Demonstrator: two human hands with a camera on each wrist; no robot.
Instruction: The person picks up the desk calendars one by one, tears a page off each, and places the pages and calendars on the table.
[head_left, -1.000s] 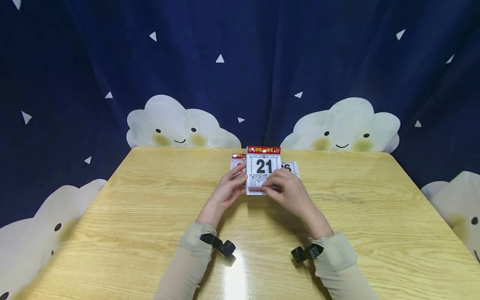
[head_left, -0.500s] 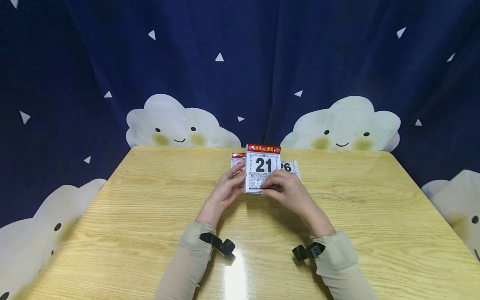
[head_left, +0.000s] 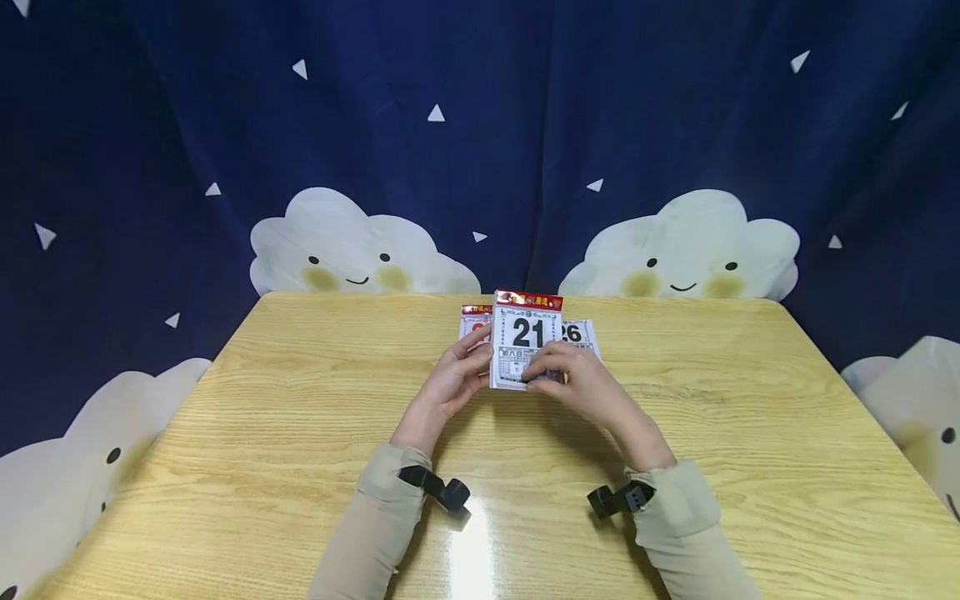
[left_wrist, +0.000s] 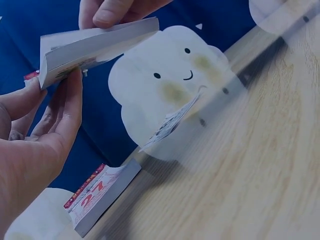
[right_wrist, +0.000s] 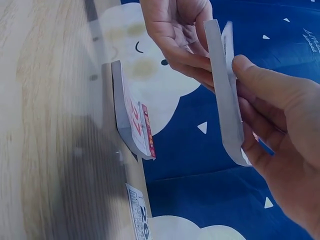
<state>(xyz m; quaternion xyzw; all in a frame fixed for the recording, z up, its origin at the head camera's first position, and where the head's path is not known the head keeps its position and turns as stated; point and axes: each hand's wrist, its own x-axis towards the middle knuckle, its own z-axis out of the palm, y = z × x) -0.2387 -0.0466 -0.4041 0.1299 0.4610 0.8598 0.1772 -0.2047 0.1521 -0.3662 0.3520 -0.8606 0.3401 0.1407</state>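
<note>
Above the table, both hands hold a thick tear-off calendar [head_left: 527, 333] with a red header and a large black 21. My left hand [head_left: 457, 375] grips its left side, fingers behind it. My right hand [head_left: 573, 379] pinches at its lower right, covering that corner. In the right wrist view, some of the front leaves [right_wrist: 227, 47] stand apart from the thick block at the lower end. Behind, on the table, lies a second calendar [left_wrist: 100, 195] showing a red 27. A sheet with a black 26 [head_left: 576, 333] lies to the right, partly hidden by the held calendar.
The wooden table [head_left: 300, 467] reaches back to a dark blue curtain [head_left: 480, 125] with cloud prints. The 27 calendar and the 26 sheet lie near the table's far edge.
The right wrist has shifted slightly right. A red strip seen along the held calendar's bottom a second ago no longer shows. The left hand stays in nearly the same place.
</note>
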